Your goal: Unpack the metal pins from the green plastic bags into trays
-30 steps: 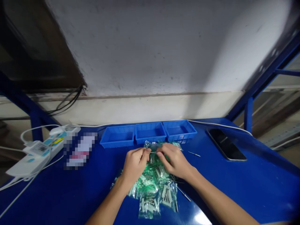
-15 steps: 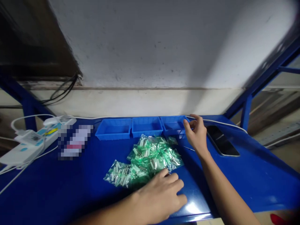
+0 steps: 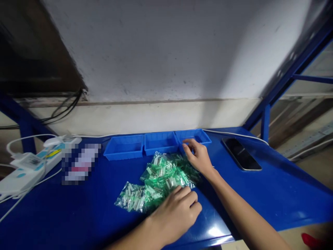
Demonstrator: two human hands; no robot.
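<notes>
Left hand (image 3: 179, 211) low at the near right edge of the bags (image 3: 165, 178), back upward, fingers half curled; fingertips hidden, so impossible to tell whether gripping anything. Bags heaped mid-table (image 3: 78, 217), clear and green, with pale strips (image 3: 128, 192) and thin metal pieces (image 3: 141, 191) inside. To the left, a white power strip (image 3: 15, 178) with plugs and cables; next to it, an item (image 3: 82, 163) too pixelated to identify. Farther out, over the far right of the heap, right hand (image 3: 199, 158), thumb and fingers loosely bent, slightly parted, nothing visible between. Well to the right, a dark phone (image 3: 242, 154), flat. Beyond the heap, three blue bins (image 3: 161, 150) side by side, the rightmost partly behind the right hand. Farthest, a grey wall (image 3: 166, 52).
</notes>
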